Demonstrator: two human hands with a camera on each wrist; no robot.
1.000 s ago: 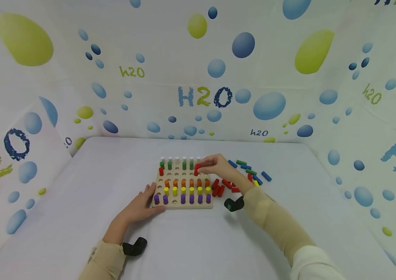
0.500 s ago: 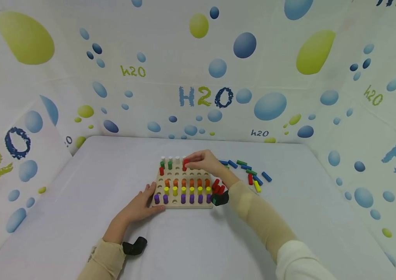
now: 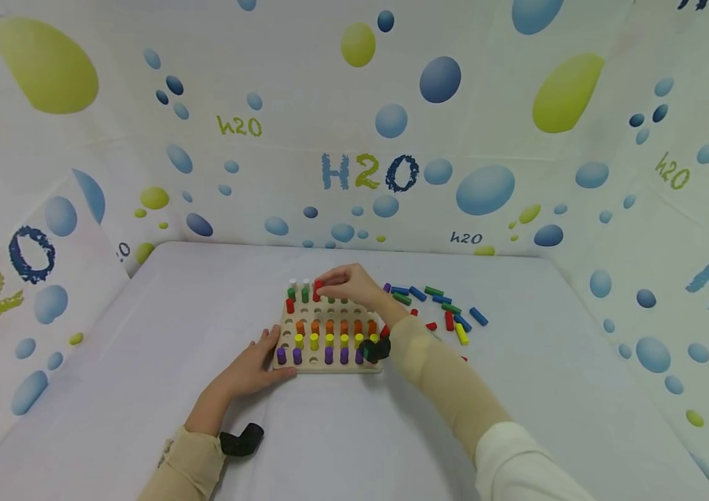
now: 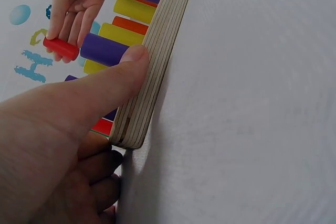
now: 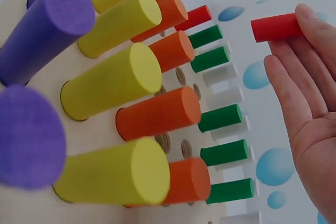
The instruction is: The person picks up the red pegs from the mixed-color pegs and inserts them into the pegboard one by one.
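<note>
Right hand (image 3: 351, 285) pinches an upright red peg (image 3: 317, 292), board (image 3: 328, 371) below its fingers. Left hand (image 3: 248, 372), fingers loose, touches the board.

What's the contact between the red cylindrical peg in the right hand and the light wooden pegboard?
Apart: the right wrist view shows white backdrop between the red peg and the pegboard.

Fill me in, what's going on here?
A person's right hand holds a red peg in the air over the wooden pegboard, while the left hand rests at its near left corner. Purple, yellow, orange, green and white pegs stand in rows, plus one other red peg. Loose pegs lie to the board's right.
</note>
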